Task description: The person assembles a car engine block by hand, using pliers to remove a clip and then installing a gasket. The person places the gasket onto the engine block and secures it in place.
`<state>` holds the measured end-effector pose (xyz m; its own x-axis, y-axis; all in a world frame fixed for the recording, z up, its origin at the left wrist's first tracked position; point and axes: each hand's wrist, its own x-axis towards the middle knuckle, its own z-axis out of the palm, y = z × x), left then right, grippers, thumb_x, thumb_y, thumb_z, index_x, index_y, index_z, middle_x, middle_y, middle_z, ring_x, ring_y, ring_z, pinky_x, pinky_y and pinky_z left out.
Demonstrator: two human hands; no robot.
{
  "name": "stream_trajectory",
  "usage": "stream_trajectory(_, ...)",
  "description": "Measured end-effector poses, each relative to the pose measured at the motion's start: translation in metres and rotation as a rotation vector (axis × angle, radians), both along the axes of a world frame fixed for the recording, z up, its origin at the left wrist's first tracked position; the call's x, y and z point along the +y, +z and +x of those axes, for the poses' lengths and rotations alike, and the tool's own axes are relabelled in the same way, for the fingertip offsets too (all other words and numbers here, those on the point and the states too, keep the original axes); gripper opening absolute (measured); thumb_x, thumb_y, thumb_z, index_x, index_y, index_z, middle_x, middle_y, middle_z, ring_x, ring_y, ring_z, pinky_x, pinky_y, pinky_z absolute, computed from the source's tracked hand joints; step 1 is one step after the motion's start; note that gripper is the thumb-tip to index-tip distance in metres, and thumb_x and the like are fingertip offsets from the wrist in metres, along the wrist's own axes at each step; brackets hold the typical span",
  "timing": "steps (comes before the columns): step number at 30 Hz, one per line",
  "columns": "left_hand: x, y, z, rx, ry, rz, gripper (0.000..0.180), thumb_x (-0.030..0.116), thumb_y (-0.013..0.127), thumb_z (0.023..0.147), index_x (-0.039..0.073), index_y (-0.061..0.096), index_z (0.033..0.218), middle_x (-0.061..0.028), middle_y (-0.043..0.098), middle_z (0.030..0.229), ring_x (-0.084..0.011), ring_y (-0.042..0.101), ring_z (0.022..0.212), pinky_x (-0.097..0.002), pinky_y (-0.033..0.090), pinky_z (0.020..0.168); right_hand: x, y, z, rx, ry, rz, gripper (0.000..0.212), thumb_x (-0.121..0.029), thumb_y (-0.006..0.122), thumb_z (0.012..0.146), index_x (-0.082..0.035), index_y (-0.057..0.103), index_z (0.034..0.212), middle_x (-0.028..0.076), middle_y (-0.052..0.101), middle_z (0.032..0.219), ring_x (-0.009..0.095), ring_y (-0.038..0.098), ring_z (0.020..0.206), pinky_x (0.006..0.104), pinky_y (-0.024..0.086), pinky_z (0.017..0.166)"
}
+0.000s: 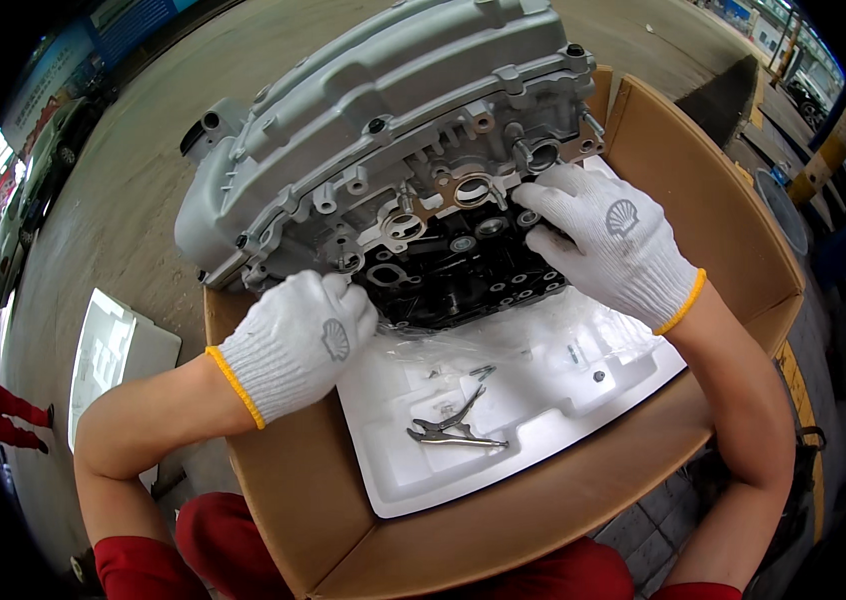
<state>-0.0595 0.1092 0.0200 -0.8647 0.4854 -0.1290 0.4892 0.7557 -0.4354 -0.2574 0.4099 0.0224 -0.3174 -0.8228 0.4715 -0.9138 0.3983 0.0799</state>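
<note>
At the far left, a white box [123, 345] stands on the floor [128, 220], well apart from the work. Next comes the left hand [311, 345] in its knitted glove, just beside the lower left end of the engine [373, 110]. Its grip is curled into a loose fist with the fingertips toward the engine; whether it has hold of anything cannot be told.

The engine lies ahead of both hands, its long axis slanting from lower left up to the right. The row of round ports [404, 228] follows the same slant, and the relation that counts is how the hands bracket it: the left hand is nearer the lower end, the right hand nearer the upper.

Below the ports, on the white foam tray [543, 435], lie locking pliers [458, 432] (nearer the left hand than the right, though neither touches them). Farther right, the right hand [611, 235] reaches in, its fingers bent leftward against the engine's side. A dark gap shows between thumb and fingers, but whether that grip pinches something small cannot be told. The cardboard box [688, 190] rises beyond it.
</note>
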Motion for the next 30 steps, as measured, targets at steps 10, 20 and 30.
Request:
stream_trajectory(10,-0.027,0.013,0.044,-0.373,0.115,0.587,0.021,0.033,0.073,0.107,0.014,0.081,0.106,-0.0075,0.080,0.096,-0.0313,0.077,0.088,-0.0452,0.062,0.079,-0.009,-0.011,0.016,-0.154,0.082,0.035,0.022,-0.026,0.077,0.102,-0.013,0.078,0.120,0.009,0.076,0.108,0.031,0.078,0.091,0.0448,0.064,0.079)
stream_trajectory(20,-0.029,-0.001,0.052,-0.333,-0.045,0.610,0.027,0.032,0.067,0.110,0.011,0.070,0.093,-0.0113,0.072,0.084,-0.0363,0.074,0.078,-0.0496,0.060,0.070,-0.141,-0.048,0.090,-1.001,-0.126,0.115,0.055,-0.054,0.067,0.108,-0.004,0.084,0.121,0.014,0.085,0.102,0.030,0.082,0.086,0.0399,0.065,0.085)
stream_trajectory(30,-0.032,-0.037,0.050,-0.190,-0.212,0.844,0.031,0.027,0.071,0.103,0.004,0.074,0.083,-0.0163,0.073,0.077,-0.0360,0.076,0.074,-0.0494,0.060,0.068,-0.190,-0.053,0.104,-1.543,-0.498,-0.054,0.057,-0.051,0.065,0.117,0.006,0.072,0.119,0.011,0.079,0.092,0.017,0.072,0.069,0.0329,0.061,0.066)
